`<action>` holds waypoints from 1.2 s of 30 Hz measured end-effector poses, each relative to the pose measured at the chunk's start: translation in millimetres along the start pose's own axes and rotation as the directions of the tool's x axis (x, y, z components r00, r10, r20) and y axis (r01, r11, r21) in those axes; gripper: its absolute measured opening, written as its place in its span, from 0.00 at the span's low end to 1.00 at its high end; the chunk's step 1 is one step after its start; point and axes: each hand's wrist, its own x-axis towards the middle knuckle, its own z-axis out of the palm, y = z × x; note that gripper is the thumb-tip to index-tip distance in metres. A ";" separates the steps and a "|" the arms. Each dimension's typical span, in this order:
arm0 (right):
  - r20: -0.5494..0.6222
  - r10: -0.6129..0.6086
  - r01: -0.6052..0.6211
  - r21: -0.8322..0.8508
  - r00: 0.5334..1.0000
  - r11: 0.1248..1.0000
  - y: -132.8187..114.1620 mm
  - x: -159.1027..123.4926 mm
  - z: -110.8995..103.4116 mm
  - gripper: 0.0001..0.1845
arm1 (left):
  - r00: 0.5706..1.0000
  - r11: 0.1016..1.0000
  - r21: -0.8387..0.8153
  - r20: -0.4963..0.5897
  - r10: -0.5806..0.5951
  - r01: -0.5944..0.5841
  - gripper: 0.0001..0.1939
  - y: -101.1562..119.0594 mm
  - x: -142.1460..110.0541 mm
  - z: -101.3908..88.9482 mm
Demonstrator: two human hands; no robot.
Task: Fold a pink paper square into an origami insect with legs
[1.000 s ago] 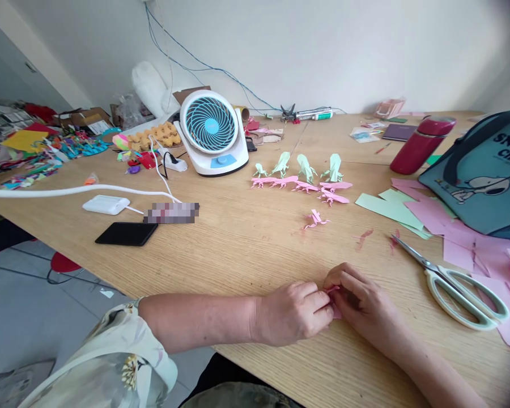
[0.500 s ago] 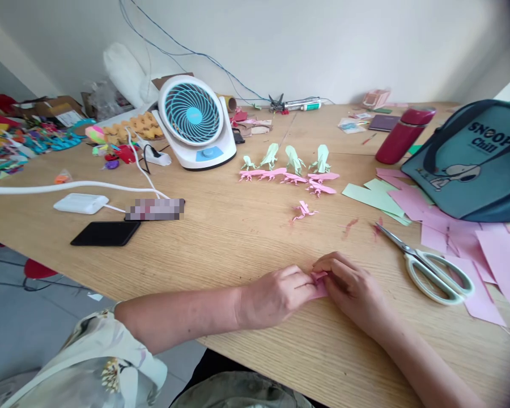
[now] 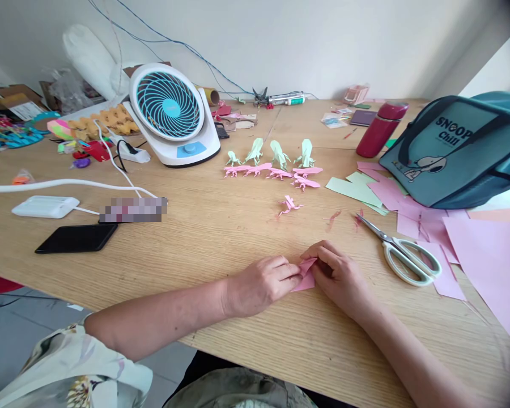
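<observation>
Between my two hands, near the front edge of the table, is a small folded piece of pink paper (image 3: 306, 280). My left hand (image 3: 266, 285) grips its left side with the fingers closed. My right hand (image 3: 339, 276) pinches the upper right part, where a flap stands raised. Part of the paper is hidden under the fingers. Beyond the hands sits a single pink origami insect (image 3: 289, 204). Farther back, several pink origami insects (image 3: 271, 171) stand in front of a row of green ones (image 3: 279, 154).
Scissors (image 3: 402, 252) with pale handles lie right of my hands, beside pink sheets (image 3: 488, 260) and green paper strips (image 3: 353, 191). A teal bag (image 3: 454, 153) and red bottle (image 3: 381, 130) stand behind. To the left are a fan (image 3: 170, 113), a black phone (image 3: 76, 238) and white cables.
The view has turned slightly to the right, so things appear farther left. More of the pink paper shows between my fingers, with its flap now lifted.
</observation>
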 end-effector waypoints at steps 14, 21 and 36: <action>0.052 0.063 -0.063 -0.004 0.997 0.998 -2.6 2.4 -1.1 0.09 | 0.999 0.999 0.004 -0.017 -0.051 0.051 0.14 3.3 -1.6 2.3; 0.048 0.017 -0.018 0.036 0.999 0.999 -3.6 0.1 -1.6 0.08 | 0.900 0.782 -0.511 -0.037 -0.435 0.357 0.03 -8.7 1.8 2.1; -0.049 0.045 -0.034 0.205 0.998 0.978 -9.6 -7.3 8.6 0.08 | 0.840 0.014 -0.949 0.271 -0.470 0.314 0.22 -15.5 9.8 11.9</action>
